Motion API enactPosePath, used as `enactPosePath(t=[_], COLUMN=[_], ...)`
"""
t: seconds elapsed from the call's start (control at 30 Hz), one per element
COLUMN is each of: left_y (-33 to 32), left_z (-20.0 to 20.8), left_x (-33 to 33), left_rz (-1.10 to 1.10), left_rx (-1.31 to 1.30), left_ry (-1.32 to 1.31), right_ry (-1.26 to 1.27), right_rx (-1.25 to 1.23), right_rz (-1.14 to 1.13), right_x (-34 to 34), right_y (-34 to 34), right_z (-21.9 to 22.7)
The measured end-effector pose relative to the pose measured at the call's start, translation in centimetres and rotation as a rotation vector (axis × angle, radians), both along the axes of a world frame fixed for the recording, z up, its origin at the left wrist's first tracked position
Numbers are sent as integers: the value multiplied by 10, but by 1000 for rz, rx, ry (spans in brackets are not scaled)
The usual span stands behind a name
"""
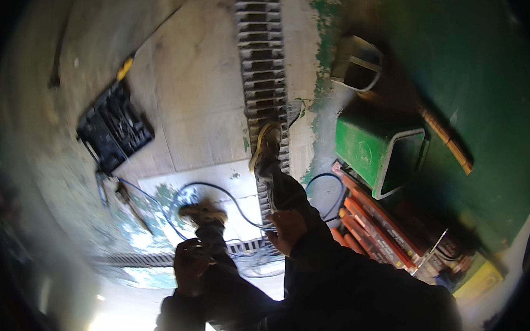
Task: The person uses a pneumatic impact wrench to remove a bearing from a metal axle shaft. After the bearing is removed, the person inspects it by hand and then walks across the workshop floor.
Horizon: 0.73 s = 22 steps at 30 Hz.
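My left hand is in shadow above my left lower leg, fingers curled in; whatever they hold, if anything, is too dark to make out. Beside my right leg is my right hand, its fingers bent together and pointing left. A thin dark hose loops over the floor and passes close to the right fingertips; whether they grip it is hidden. My left shoe stands on a pale floor patch. On the metal drain grating rests my right shoe.
An opened black tool case lies at left, with a yellow-handled tool beyond it. To the right are a green bin, a smaller open container, several orange-red boxes and a long brown bar.
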<state>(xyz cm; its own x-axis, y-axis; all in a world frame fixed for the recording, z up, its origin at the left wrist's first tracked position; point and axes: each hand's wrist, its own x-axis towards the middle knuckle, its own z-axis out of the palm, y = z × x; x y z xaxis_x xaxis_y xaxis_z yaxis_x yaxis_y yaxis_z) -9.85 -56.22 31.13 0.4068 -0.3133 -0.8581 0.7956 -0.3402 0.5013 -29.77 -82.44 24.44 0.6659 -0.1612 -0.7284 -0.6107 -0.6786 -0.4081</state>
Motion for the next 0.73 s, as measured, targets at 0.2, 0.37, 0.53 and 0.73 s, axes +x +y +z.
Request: enactPosePath(t=[0.2,0.37,0.53,0.73], left_y=[-255,-428,-570,-786], left_z=[97,171,215,245], left_x=[51,113,176,272], left_rz=[-387,-264,-536,-652], left_rx=[-204,-291,-238,-335], left_ry=[-129,172,-10,-35], right_ry=[-63,256,642,617], right_rx=[122,120,254,303], right_rz=[-363,-865,-969,-1131], right_x=[-45,-148,-190,-81], right_y=[-139,-167,-162,-230], right_z=[42,32,41,64])
